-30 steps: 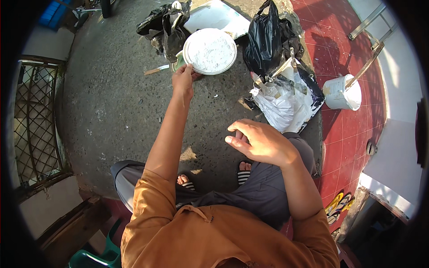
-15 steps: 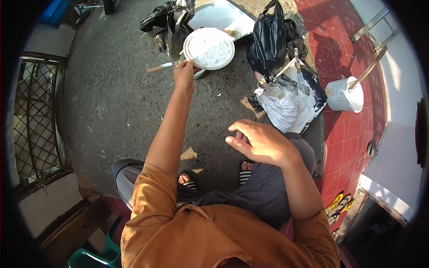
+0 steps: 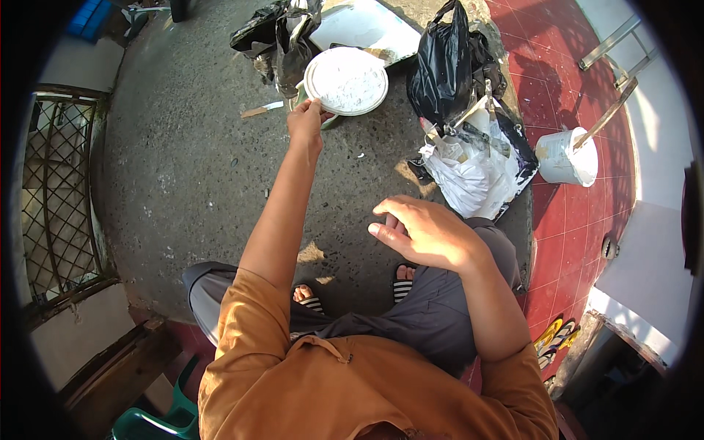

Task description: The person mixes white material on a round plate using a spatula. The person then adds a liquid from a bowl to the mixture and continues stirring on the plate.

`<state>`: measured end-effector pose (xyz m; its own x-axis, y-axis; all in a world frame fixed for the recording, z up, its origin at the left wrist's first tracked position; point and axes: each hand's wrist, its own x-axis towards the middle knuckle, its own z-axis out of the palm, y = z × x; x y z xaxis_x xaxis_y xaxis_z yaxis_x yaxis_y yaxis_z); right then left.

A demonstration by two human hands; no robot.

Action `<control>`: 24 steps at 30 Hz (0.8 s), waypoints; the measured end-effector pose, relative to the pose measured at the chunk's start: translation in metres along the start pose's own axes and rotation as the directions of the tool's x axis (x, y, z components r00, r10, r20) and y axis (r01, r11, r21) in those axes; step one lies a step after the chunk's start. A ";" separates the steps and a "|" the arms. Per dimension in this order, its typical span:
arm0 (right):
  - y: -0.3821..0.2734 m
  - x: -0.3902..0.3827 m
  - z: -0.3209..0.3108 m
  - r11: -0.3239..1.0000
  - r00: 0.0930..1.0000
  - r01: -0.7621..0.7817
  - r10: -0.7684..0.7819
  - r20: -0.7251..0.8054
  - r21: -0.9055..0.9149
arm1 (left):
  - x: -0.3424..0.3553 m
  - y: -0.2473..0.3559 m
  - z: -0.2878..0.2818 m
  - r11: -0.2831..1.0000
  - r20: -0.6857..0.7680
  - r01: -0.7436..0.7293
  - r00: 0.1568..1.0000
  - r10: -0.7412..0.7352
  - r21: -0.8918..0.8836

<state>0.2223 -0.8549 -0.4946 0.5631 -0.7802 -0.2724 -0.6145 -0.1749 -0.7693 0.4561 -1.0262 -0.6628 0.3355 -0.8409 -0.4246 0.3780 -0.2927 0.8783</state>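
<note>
My left hand [image 3: 306, 119] is closed on the near-left edge of a round white lid or shallow dish [image 3: 346, 79] holding white powdery material, just above a green container [image 3: 330, 122] that is mostly hidden beneath it. A knife with a wooden handle [image 3: 258, 110] lies on the concrete just left of them. My right hand [image 3: 425, 231] hovers by my right knee, its fingers loosely curled and apart, holding nothing.
Black bags [image 3: 440, 70] flank a white tray [image 3: 356, 26]. White crumpled, paint-smeared plastic [image 3: 462, 176] lies at right. Beyond, on red tiles, stand a white bucket with a stick [image 3: 561, 155] and a ladder [image 3: 609, 51]. Sandals [image 3: 554, 337], a green chair [image 3: 158, 414] and a grille [image 3: 62, 191] edge the view.
The lid has shifted slightly over the green container, showing more of it on the near side. The view has moved a little. My right hand stays about where it was.
</note>
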 end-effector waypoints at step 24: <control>0.000 -0.014 -0.009 0.998 0.998 -0.055 0.055 -0.002 0.040 | 0.077 0.022 0.091 0.062 0.576 -0.667 0.683 0.450 0.742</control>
<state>0.2093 -0.8501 -0.4858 0.5275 -0.7897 -0.3134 -0.6220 -0.1076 -0.7756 0.4120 -1.1384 -0.6560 -0.0977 -0.9679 0.2317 -0.8408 0.2048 0.5012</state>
